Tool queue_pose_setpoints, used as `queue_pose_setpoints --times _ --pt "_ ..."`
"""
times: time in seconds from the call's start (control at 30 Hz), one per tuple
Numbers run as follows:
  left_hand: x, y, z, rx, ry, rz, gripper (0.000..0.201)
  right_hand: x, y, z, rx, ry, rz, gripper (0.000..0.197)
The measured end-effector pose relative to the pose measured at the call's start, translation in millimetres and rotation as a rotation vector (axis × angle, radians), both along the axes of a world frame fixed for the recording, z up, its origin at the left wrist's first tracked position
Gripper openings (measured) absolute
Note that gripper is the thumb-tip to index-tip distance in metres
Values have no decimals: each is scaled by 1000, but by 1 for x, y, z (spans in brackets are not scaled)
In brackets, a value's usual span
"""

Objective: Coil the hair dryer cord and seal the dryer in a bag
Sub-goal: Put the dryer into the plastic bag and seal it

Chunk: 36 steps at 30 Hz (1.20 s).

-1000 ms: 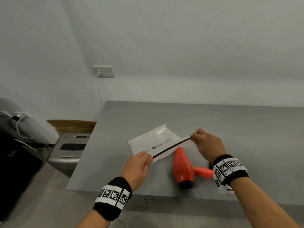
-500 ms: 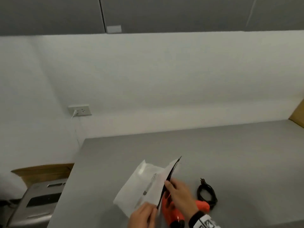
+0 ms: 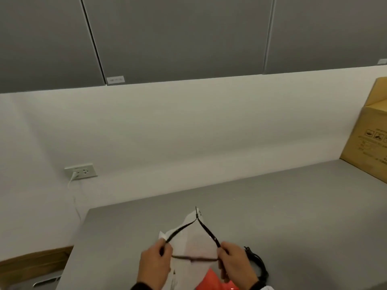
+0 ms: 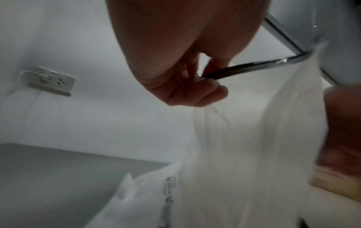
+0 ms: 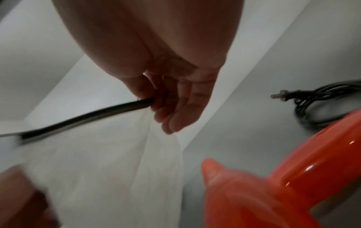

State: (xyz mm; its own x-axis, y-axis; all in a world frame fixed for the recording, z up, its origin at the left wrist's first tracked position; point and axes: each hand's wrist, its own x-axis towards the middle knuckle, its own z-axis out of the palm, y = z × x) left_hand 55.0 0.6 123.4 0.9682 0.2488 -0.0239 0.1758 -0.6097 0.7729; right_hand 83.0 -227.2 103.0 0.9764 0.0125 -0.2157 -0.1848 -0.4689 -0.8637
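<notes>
A white plastic bag (image 3: 193, 244) with a black zip strip along its mouth is held up above the grey table. My left hand (image 3: 156, 263) pinches the left side of the mouth (image 4: 197, 77). My right hand (image 3: 234, 262) pinches the right side (image 5: 151, 101). The mouth is spread into a triangle. The orange hair dryer (image 3: 211, 282) lies on the table under the bag, large in the right wrist view (image 5: 293, 185). Its black cord (image 3: 258, 263) lies coiled to the right with the plug (image 5: 279, 96) sticking out.
A grey table (image 3: 293, 216) runs to a white wall with a socket (image 3: 80, 171) at the left. A cardboard box (image 3: 368, 132) stands at the far right. Grey cabinets hang above. Another brown box (image 3: 31, 262) sits low at the left.
The head view has tilted up toward the wall. The bag has been lifted off the table and its zip mouth, closed and straight before, is now pulled apart between both hands.
</notes>
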Motion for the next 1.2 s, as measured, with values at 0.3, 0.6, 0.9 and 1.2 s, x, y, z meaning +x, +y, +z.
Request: queue_pose_setpoints --times 0.3,0.6,0.9,1.2 --pt "26 -7 38 57 -207 -104 31 0 -22 5 -98 28 -41 25" --pt "27 -18 -4 -5 -67 -180 18 -21 -60 -54 -845 -1 446 56" --pt "43 -15 -19 73 -25 -127 4 -34 -79 -101 -994 27 462 61" --pt "66 12 -32 202 -54 12 7 -40 -90 -58 -681 -112 254 69"
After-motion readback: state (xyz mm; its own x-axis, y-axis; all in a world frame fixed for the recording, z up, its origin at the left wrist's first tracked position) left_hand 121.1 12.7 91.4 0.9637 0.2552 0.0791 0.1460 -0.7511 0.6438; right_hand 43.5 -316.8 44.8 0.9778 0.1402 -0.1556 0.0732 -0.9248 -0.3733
